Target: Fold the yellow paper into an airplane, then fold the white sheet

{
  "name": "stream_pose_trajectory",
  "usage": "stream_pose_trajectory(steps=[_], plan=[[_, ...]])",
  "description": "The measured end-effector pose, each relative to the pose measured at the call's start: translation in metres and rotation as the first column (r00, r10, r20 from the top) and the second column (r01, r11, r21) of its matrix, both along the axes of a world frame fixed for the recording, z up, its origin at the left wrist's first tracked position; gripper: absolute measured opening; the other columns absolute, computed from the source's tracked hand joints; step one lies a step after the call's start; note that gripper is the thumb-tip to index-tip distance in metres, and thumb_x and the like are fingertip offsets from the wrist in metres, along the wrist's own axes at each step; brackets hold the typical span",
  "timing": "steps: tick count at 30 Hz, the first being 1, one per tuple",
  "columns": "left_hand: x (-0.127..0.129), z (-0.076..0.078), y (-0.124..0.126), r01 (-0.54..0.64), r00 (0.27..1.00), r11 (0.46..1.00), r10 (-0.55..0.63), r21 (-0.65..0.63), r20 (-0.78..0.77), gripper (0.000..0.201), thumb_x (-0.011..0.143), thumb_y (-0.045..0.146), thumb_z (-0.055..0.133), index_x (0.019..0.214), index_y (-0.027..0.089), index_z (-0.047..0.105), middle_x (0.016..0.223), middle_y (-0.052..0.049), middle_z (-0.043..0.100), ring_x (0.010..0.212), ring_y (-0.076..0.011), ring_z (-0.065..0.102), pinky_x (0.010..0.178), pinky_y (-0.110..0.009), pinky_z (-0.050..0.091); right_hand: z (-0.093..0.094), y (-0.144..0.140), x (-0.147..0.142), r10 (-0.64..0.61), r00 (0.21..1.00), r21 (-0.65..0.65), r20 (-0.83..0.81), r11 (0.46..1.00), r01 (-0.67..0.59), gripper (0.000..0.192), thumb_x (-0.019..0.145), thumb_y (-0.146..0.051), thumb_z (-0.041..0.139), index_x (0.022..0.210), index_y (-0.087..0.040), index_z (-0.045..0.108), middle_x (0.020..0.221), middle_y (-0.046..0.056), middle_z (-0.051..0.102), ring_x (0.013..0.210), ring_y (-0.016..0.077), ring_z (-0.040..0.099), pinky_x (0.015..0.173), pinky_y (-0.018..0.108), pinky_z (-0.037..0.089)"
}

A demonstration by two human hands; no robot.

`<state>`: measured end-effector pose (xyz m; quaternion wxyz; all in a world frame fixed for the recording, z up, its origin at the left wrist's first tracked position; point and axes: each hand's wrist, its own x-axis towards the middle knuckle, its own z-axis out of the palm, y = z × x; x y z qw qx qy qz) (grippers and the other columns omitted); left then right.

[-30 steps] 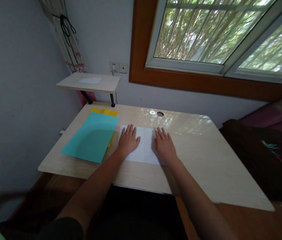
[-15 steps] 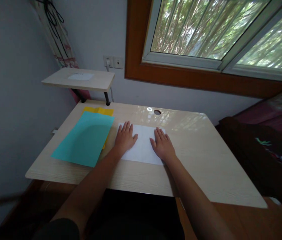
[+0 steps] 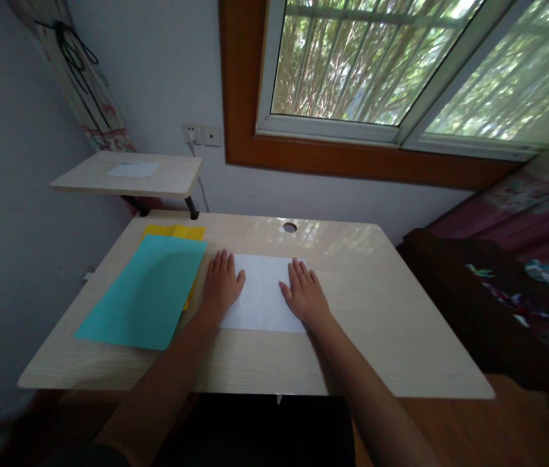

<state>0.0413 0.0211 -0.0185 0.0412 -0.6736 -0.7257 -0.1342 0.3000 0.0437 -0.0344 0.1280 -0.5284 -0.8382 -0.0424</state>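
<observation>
Both your palms are flat on the white sheet (image 3: 262, 295) mid-desk (image 3: 376, 311), fingers spread, gripping nothing: left hand (image 3: 221, 284) on its 9 o'clock edge, right hand (image 3: 304, 293) on its 3 o'clock edge. Teal paper (image 3: 145, 292) lies just beside it at 9 o'clock, covering most of a yellow sheet (image 3: 174, 231).
</observation>
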Motion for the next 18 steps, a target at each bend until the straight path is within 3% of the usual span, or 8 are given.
stream_pose_trajectory(steps=[7, 18], plan=[[0.000, -0.001, 0.000, 0.003, 1.000, 1.000, -0.003, 0.023, -0.004, 0.059, 0.099, 0.040, 0.043, 0.147, 0.006, 0.046, 0.159, -0.021, 0.039, 0.151, -0.0312, 0.031, 0.124, -0.047, 0.023, 0.003, -0.009, 0.017, -0.024, 0.999, 0.006, 0.025, 1.000, 0.024, 0.063, 0.106, -0.047, 0.032, 0.157, -0.010, 0.033, 0.164, 0.016, 0.029, 0.152, 0.0308, 0.029, 0.123, 0.054, 0.023], [0.000, -0.005, 0.002, 0.024, 0.999, 0.996, -0.021, 0.082, -0.034, 0.052, 0.098, 0.030, 0.046, 0.142, 0.003, 0.052, 0.154, -0.022, 0.046, 0.146, -0.0328, 0.039, 0.123, -0.048, 0.027, 0.005, -0.009, 0.015, -0.051, 0.998, -0.033, 0.046, 0.998, 0.052, 0.066, 0.106, -0.049, 0.032, 0.157, -0.008, 0.034, 0.164, 0.016, 0.028, 0.153, 0.0304, 0.026, 0.124, 0.052, 0.020]])
